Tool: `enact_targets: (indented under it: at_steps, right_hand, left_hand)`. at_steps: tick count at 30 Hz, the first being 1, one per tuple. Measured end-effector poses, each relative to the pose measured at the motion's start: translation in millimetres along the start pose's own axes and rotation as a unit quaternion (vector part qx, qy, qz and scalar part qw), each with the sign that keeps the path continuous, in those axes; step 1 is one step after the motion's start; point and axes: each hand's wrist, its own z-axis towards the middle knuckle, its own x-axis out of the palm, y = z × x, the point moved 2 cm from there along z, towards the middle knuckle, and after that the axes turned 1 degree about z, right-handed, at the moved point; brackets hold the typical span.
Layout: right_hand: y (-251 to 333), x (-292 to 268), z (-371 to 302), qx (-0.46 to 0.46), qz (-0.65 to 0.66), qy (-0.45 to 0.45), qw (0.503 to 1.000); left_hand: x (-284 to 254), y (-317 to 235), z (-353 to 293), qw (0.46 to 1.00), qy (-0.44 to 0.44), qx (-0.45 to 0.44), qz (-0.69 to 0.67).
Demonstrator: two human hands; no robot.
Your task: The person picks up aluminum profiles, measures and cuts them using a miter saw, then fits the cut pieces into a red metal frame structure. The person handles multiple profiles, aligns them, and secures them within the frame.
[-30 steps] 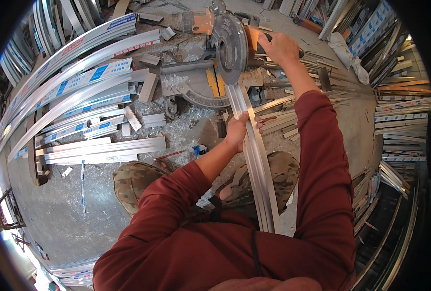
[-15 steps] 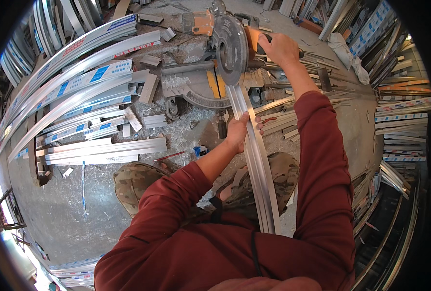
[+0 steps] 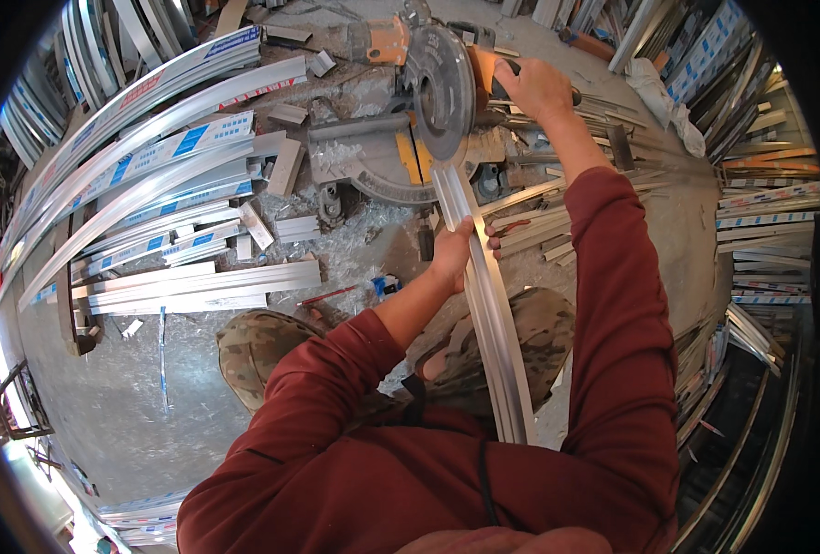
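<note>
A long silver metal profile [image 3: 495,342] runs from near my body up to an orange and grey miter saw [image 3: 393,42]. My left hand [image 3: 453,253] is wrapped round it, thumb on top and fingertips showing at its right edge. The profile's far end lies by the round saw blade and guard [image 3: 444,92], partly hidden there. With my right hand [image 3: 537,90] I grip the saw's black and orange handle, at the top right of the saw. Below the blade sits the saw's round base [image 3: 373,171] with a yellow slotted insert [image 3: 414,159].
Long wrapped profiles [image 3: 142,171] are stacked to the left, with short offcuts [image 3: 285,166] beside the saw. Thin strips [image 3: 539,231] lie on the right. A red pencil [image 3: 327,295] and a small blue object [image 3: 385,286] rest on the dusty floor. Racks of profiles [image 3: 765,222] stand far right.
Very little differs. The view has shifted slightly; both hands keep their grip on the profile and the saw handle.
</note>
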Motion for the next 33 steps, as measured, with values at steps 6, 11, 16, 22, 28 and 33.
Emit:
enact_targets:
  at_steps: [6, 11, 16, 22, 28, 33]
  right_hand:
    - [-7, 8, 0, -0.006, -0.014, -0.019, 1.000]
    - [-4, 7, -2, -0.015, -0.004, -0.024, 1.000]
    - [-5, 7, -4, -0.015, -0.001, -0.037, 0.999]
    - [-1, 5, -6, -0.024, 0.008, -0.036, 0.999]
    - [-4, 7, -6, -0.018, -0.008, -0.023, 1.000]
    - [-3, 7, -6, -0.019, -0.012, -0.023, 0.999]
  left_hand:
    - [5, -6, -6, 1.000, -0.014, -0.001, 0.014]
    - [6, -11, -7, 1.000, -0.012, 0.008, 0.019]
    - [5, -13, -8, 1.000, -0.015, 0.005, 0.022]
    - [5, -17, -6, 0.999, -0.024, 0.000, 0.027]
    - [1, -20, 2, 0.999, -0.012, -0.018, 0.039]
    - [1, -25, 4, 0.999, -0.023, -0.018, 0.044]
